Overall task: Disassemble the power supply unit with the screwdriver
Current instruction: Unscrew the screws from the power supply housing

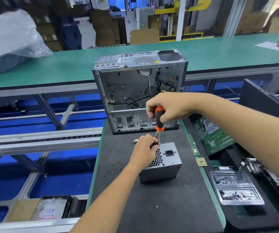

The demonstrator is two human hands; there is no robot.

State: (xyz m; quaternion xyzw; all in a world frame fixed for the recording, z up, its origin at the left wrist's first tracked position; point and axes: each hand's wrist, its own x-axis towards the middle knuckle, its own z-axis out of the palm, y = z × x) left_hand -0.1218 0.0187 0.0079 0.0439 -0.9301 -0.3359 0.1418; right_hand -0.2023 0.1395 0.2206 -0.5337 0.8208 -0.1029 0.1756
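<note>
Your left hand [144, 148] grips the grey metal power supply box [162, 163] to steady it while your right hand [167, 106] grips the orange-and-black screwdriver [159, 121] upright over its top corner.

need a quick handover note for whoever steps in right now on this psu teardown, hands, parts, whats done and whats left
Right hand grips the orange and black screwdriver upright, tip down at the far top edge of the power supply unit.
Left hand rests on the unit's top at that far edge, fingers curled by the screwdriver shaft, steadying it.
The unit sits on the black mat, in front of the emptied computer case.
Done: unit is out of the case; several small loose screws lie on the mat to its left.
Left: its cover is still on; finish the screw under the tip, check for more, then open it.
</note>
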